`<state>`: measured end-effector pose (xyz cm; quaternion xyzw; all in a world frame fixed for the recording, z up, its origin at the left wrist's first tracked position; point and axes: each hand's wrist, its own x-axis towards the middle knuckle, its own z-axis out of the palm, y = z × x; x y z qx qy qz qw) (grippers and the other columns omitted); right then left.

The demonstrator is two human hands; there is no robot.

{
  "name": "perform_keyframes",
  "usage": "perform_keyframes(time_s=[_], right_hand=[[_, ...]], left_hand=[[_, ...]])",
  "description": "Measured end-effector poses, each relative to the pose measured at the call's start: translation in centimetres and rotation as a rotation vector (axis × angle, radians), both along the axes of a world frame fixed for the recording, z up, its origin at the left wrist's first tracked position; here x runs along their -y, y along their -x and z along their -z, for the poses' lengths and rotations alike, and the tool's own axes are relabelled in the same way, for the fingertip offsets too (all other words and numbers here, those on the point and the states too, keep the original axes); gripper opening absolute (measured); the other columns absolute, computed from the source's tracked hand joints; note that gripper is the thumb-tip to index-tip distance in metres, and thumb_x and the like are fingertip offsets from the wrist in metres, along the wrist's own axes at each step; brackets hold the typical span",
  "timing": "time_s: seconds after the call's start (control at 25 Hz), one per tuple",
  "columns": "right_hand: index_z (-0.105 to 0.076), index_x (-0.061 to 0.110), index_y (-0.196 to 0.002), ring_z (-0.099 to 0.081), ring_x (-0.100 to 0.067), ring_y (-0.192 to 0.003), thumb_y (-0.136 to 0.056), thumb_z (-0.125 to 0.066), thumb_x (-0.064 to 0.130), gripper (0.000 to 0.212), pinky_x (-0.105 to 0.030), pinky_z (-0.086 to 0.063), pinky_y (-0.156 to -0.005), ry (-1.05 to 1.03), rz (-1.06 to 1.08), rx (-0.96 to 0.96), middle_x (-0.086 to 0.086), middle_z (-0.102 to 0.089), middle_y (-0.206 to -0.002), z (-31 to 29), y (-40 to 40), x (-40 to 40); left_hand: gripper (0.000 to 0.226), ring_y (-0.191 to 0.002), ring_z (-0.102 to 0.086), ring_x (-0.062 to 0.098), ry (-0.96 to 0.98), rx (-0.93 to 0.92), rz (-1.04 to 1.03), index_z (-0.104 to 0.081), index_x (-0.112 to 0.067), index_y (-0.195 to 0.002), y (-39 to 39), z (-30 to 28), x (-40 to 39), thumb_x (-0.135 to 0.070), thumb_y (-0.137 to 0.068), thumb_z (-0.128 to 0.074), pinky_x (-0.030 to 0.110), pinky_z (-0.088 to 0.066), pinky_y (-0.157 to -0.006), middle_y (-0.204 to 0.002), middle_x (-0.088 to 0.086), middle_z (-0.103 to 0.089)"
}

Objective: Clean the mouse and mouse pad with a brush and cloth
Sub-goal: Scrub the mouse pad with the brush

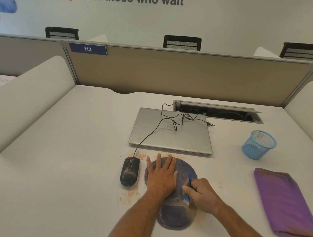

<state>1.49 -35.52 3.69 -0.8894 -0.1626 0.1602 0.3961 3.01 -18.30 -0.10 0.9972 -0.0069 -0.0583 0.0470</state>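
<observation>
Pressing my left hand [161, 173] flat, fingers straight, on the mouse pad [178, 213]. My right hand [201, 194] grips the brush [188, 188] over it. Left of the pad lies the mouse [130, 171].

Laptop [171, 133] blocks behind mouse pad [177, 216]; mouse [130, 171] left.

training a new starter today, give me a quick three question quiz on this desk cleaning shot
1. True or false: the left hand lies flat on the mouse pad.
2. What does the right hand hold? A) cloth B) brush C) mouse
3. Fill in: the mouse cable runs over the closed ______.

Key
1. True: its fingers are spread straight on the pad.
2. B: it grips the blue brush, bristles down on the pad; the purple cloth lies untouched to the right.
3. Laptop.
</observation>
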Motion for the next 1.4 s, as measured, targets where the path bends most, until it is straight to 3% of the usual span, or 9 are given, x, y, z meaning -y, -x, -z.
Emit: perform_keyframes(time_s=[0.12,0.56,0.8,1.0,1.12,1.28,1.4], right_hand=[[-0.058,0.035,-0.050,-0.049,-0.004,-0.050,-0.093,-0.060,0.025,0.044,-0.016,-0.039,-0.051,-0.002,0.024,0.037,0.013,-0.054,-0.050,-0.2,-0.2,0.1],[-0.062,0.026,-0.062,-0.052,-0.004,-0.055,-0.092,-0.059,0.029,0.031,-0.018,-0.043,-0.054,0.014,-0.032,-0.031,0.011,-0.057,-0.057,-0.6,0.0,-0.5],[-0.067,0.016,-0.070,-0.052,-0.006,-0.058,-0.093,-0.058,0.026,0.026,-0.019,-0.042,-0.057,0.030,-0.064,-0.064,0.001,-0.060,-0.065,-1.3,0.0,-0.6],[-0.066,0.026,-0.073,-0.056,-0.002,-0.061,-0.094,-0.058,0.029,0.023,-0.015,-0.044,-0.059,0.058,-0.126,-0.122,0.009,-0.061,-0.068,-1.6,0.5,-1.2],[-0.067,0.020,-0.074,-0.054,-0.005,-0.061,-0.094,-0.058,0.028,0.023,-0.018,-0.044,-0.059,0.019,-0.091,-0.075,0.004,-0.061,-0.067,-1.6,0.3,-1.2],[-0.066,0.021,-0.075,-0.054,-0.006,-0.062,-0.092,-0.058,0.027,0.019,-0.022,-0.045,-0.062,0.099,-0.209,-0.119,0.004,-0.061,-0.068,-1.4,0.4,-1.4],[-0.067,0.019,-0.069,-0.056,-0.006,-0.059,-0.088,-0.063,0.021,0.020,-0.027,-0.047,-0.060,-0.020,-0.057,-0.067,0.004,-0.063,-0.066,-1.5,-0.2,-0.2]], left_hand=[[0.060,-0.152,0.018,0.033,-0.006,0.002,0.002,0.004,-0.028,-0.160,0.0,0.0,0.0,-0.051,-0.106,-0.009,0.063,0.038,-0.098,-0.169,-0.006,0.007],[0.060,-0.152,0.019,0.033,-0.007,0.012,0.000,0.005,-0.030,-0.160,0.0,0.3,-0.1,-0.052,-0.106,-0.009,0.061,0.040,-0.096,-0.168,-0.007,0.008],[0.060,-0.152,0.019,0.033,-0.015,0.016,0.004,0.005,-0.030,-0.160,0.0,0.4,-0.2,-0.053,-0.106,-0.008,0.062,0.041,-0.095,-0.168,-0.007,0.008],[0.060,-0.152,0.018,0.033,-0.013,0.020,0.002,0.003,-0.030,-0.160,-0.1,0.5,-0.1,-0.053,-0.106,-0.008,0.064,0.036,-0.099,-0.168,-0.007,0.007],[0.060,-0.152,0.018,0.034,-0.012,0.017,0.005,0.003,-0.030,-0.160,-0.1,0.4,-0.2,-0.053,-0.106,-0.008,0.064,0.037,-0.099,-0.169,-0.007,0.007],[0.060,-0.152,0.018,0.033,-0.014,0.012,0.005,0.003,-0.030,-0.160,0.0,0.2,-0.1,-0.052,-0.106,-0.008,0.062,0.040,-0.095,-0.168,-0.007,0.007],[0.059,-0.152,0.018,0.034,0.006,0.008,0.008,0.002,-0.029,-0.160,0.2,-0.1,-0.1,-0.051,-0.106,-0.010,0.063,0.037,-0.099,-0.169,-0.007,0.006]])
